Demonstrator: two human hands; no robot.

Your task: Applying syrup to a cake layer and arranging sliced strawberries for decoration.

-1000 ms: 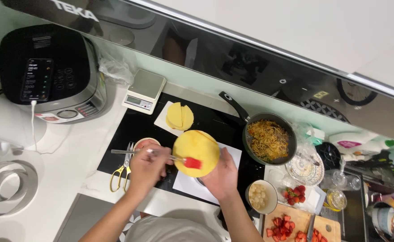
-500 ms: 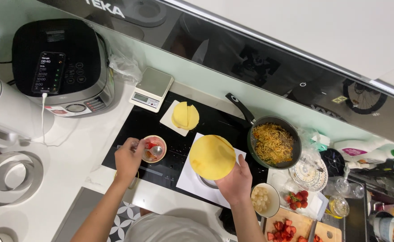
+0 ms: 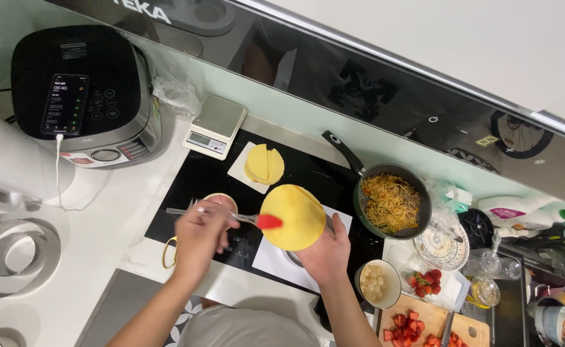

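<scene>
A yellow wrap (image 3: 292, 217) was held up over the black hob (image 3: 186, 186) while a red-tipped brush (image 3: 257, 220) met its edge.

The right hand (image 3: 326, 252) gripped the wrap from below above a white sheet (image 3: 269, 257); the left hand (image 3: 200, 235) clasped the brush handle. Beyond stood a pan of noodles (image 3: 391, 202), cut yellow pieces (image 3: 263, 164) and a small scale (image 3: 216, 126).

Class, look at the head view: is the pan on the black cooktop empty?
No. The dark pan on the cooktop is filled with yellowish noodles flecked with orange bits.
</scene>
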